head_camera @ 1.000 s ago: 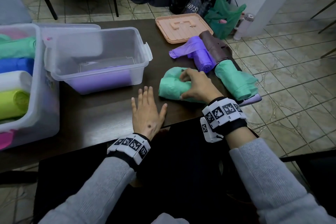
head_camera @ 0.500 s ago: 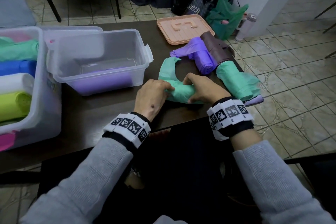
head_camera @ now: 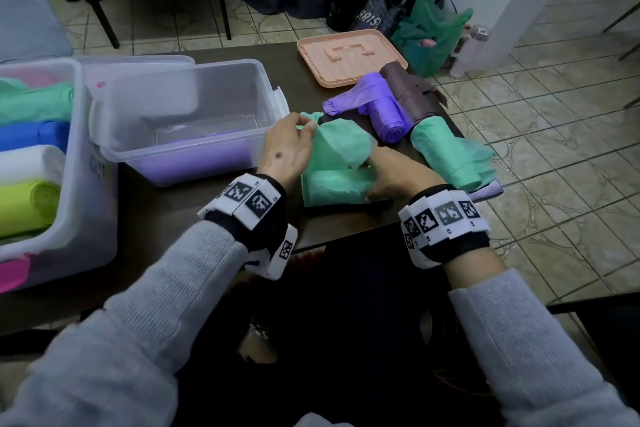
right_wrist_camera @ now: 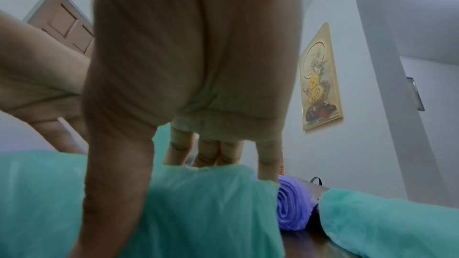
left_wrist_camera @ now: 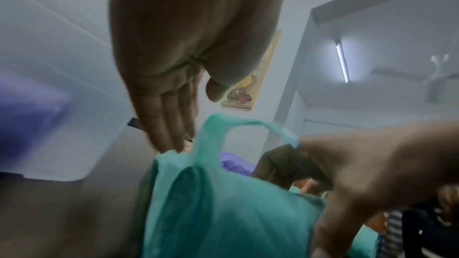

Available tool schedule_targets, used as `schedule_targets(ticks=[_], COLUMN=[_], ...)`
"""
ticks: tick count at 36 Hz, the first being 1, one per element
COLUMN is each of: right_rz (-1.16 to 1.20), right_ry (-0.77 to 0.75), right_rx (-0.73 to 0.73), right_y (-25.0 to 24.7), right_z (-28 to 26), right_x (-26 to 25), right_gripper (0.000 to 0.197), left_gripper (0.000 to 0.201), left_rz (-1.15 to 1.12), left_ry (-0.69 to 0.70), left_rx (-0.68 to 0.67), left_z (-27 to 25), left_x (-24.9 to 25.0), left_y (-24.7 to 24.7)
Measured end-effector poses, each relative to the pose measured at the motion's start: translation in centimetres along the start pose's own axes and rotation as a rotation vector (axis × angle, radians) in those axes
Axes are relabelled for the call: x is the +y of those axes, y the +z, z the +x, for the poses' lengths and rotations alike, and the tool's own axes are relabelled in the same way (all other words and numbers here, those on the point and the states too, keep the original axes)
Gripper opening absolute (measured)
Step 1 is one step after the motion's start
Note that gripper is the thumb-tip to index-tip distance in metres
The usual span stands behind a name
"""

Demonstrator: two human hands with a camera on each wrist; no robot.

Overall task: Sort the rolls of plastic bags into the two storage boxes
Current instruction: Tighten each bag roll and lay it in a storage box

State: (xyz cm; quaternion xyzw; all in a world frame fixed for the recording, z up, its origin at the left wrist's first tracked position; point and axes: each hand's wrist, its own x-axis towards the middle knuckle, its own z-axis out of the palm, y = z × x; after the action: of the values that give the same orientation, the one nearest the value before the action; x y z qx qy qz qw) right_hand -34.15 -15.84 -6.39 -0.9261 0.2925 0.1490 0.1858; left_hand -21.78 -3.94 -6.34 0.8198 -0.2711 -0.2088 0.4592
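The loose tail of the near green roll [head_camera: 337, 184] is being lifted by the left hand [head_camera: 287, 149], whose fingertips are pinching the sheet's far-left corner; a second ago that hand was lying flat on the dark table [head_camera: 166, 211], and half a second ago it was being closed onto the roll's left end. The roll itself is being pressed down at the table's near edge by the right hand [head_camera: 394, 177], thumb on the near side and fingers reaching over the far side, slightly spread. In the left wrist view the raised flap [left_wrist_camera: 216, 164] is being held up between fingertips and thumb. This is being judged as the tail being tidied back round the roll before it is boxed, so the sorting step is not yet done. The clear storage box [head_camera: 187, 121], already holding a purple roll [head_camera: 197, 159], is standing just left of the hands; the larger box [head_camera: 69, 184] at far left is holding several coloured rolls. Still waiting on the right are a purple roll [head_camera: 388, 114], a brown roll [head_camera: 405, 87] and another green roll [head_camera: 446, 149]
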Motion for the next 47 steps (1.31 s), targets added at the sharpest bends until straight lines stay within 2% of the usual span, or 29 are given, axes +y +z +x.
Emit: schedule_targets(ticks=[2,4,7,9,12,15,17,21,27,33,36,40,45,47], right_rz=[0.011,0.027,0.053,0.027,0.029,0.081,0.035,-0.066,-0.135,-0.236,-0.276,-0.312,-0.267,-0.247], right_ry=[-0.012,-0.055,-0.083,-0.095,-0.139,-0.172,-0.170,-0.199,-0.232,-0.290,-0.314,-0.303,-0.253,-0.238], right_rx=[-0.004,-0.013,0.023,0.050,0.044,-0.041,-0.085,-0.103,-0.081,0.001,0.012,-0.021,-0.096,-0.120], right_y=[0.0,0.0,-0.3,-0.2,0.3,0.8,1.3,2.8,3.7,3.1,2.7,3.1,2.9,2.7], right_z=[-0.2,-0.5,-1.2,-1.4,-1.4,-1.5,-1.6,-1.9,-2.3,-2.4,-2.3,-2.2,-2.1,-2.1], right_x=[0.1,0.2,-0.1,-0.5,-0.9,-1.2,-1.3,-1.8,-2.4,-2.8,-3.1,-3.5,-3.4,-3.4], right_gripper=[0.077,0.070,0.059,0.051,0.040,0.048,0.061,0.069,0.063,0.058,0.061,0.064,0.064,0.061], left_gripper=[0.028,0.024,0.010,0.017,0.055,0.064,0.062,0.030,0.014,0.005,0.013,0.030,0.033,0.046], left_rz=[0.151,0.244,0.179,0.131,0.151,0.093,0.029,-0.219,-0.109,-0.253,-0.312,-0.305,-0.298,-0.289], left_ry=[-0.103,-0.207,-0.366,-0.422,-0.422,-0.427,-0.438,-0.357,-0.191,-0.268,-0.311,-0.231,-0.206,-0.209], left_rx=[-0.046,-0.145,-0.275,-0.294,-0.306,-0.327,-0.306,-0.265,-0.128,0.012,0.086,0.086,0.099,0.077], left_z=[0.5,0.7,1.1,1.7,2.2,2.3,2.5,2.8,3.4,5.4,6.8,6.5,7.7,7.9], left_x=[0.5,0.9,1.0,0.7,0.4,0.4,0.2,0.8,2.2,3.3,3.3,5.2,5.9,6.5], left_y=[0.0,0.0,0.4,0.7,1.2,1.9,2.3,2.7,2.0,0.6,0.4,-0.3,-0.6,-0.9])
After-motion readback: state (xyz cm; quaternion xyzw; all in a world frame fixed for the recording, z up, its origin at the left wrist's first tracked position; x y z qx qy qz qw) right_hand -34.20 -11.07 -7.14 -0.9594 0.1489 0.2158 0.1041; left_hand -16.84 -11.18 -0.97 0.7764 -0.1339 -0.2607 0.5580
